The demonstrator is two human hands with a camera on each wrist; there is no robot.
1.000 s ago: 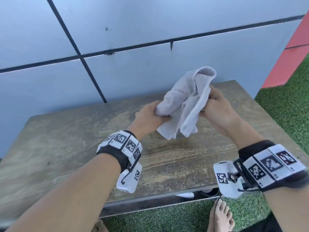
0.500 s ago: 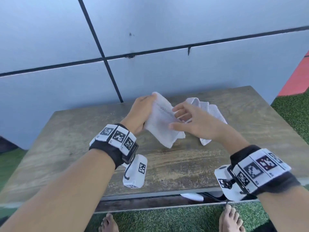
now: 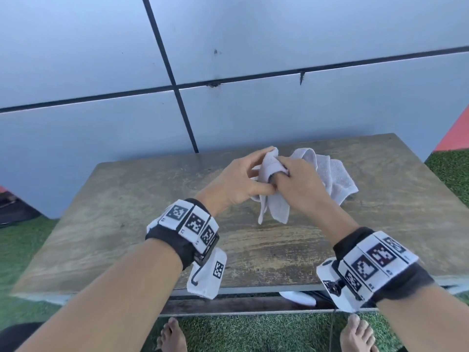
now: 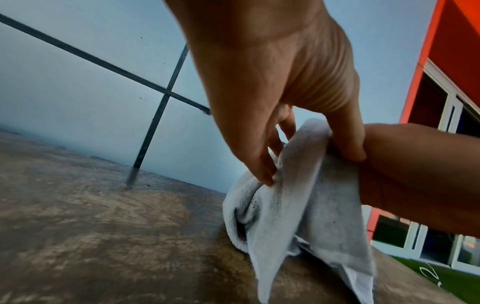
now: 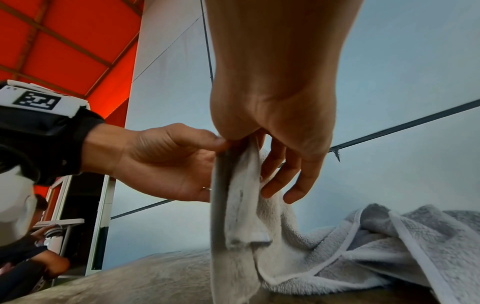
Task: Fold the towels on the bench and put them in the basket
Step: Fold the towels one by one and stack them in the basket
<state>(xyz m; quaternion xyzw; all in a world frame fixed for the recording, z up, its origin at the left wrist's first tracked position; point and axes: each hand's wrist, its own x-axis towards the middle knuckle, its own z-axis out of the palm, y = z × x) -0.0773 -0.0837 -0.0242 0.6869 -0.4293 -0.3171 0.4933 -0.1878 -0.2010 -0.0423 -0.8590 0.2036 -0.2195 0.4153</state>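
Left hand (image 3: 237, 182) and right hand (image 3: 298, 185) fingers pinch the towel (image 3: 276, 209), seemingly above the bench (image 3: 132, 219).

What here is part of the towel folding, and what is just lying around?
Part of the job:
- pale towel, bunched and partly resting on the bench
- left hand and right hand, both pinching the towel
- wooden bench, the work surface
- the basket is not in view

Just there:
- white object under the bench
- green turf
- grey panelled wall

Outdoor yard: artificial grass (image 3: 20, 250), worn wooden bench (image 3: 106, 214) against grey panelled wall (image 3: 253, 34), orange building (image 4: 459, 41).
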